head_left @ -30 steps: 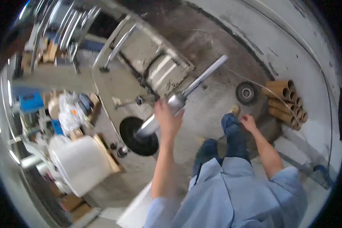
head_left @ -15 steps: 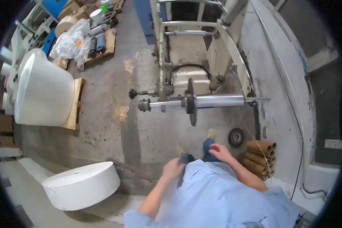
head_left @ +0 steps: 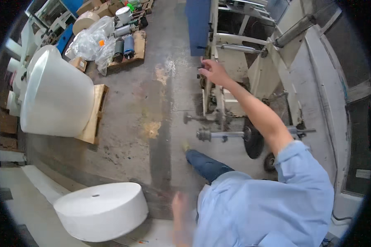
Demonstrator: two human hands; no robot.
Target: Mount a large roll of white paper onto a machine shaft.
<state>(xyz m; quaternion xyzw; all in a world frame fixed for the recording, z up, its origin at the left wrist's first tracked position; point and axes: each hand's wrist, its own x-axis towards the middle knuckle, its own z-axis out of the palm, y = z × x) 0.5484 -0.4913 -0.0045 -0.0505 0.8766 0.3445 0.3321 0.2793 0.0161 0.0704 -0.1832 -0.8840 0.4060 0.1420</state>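
Observation:
My right arm stretches forward over the machine's roller shaft (head_left: 228, 135). At its end, my right hand (head_left: 215, 73) is beside the left upright of the white machine frame (head_left: 213, 96), close to small dark knobs. Its thumb and fingers look apart, with nothing visible between them; whether a fingertip touches a knob I cannot tell. The shaft carries a dark round disc (head_left: 253, 139), and my forearm covers part of the silver roller. My left hand (head_left: 178, 206) hangs low beside my body, smeared by motion, near the wide white paper roll (head_left: 103, 214).
On the left a large white roll (head_left: 57, 99) stands on a wooden pallet (head_left: 95, 111). Farther back, clear plastic wrap (head_left: 90, 43), cylinders and boxes crowd the floor. A blue panel (head_left: 198, 29) rises beside the machine. A dark ring (head_left: 269, 162) lies under the shaft.
My right hand has gone from near my leg up and forward to the machine's left upright. My body has stepped and turned, shifting the view; the left hand has dropped lower.

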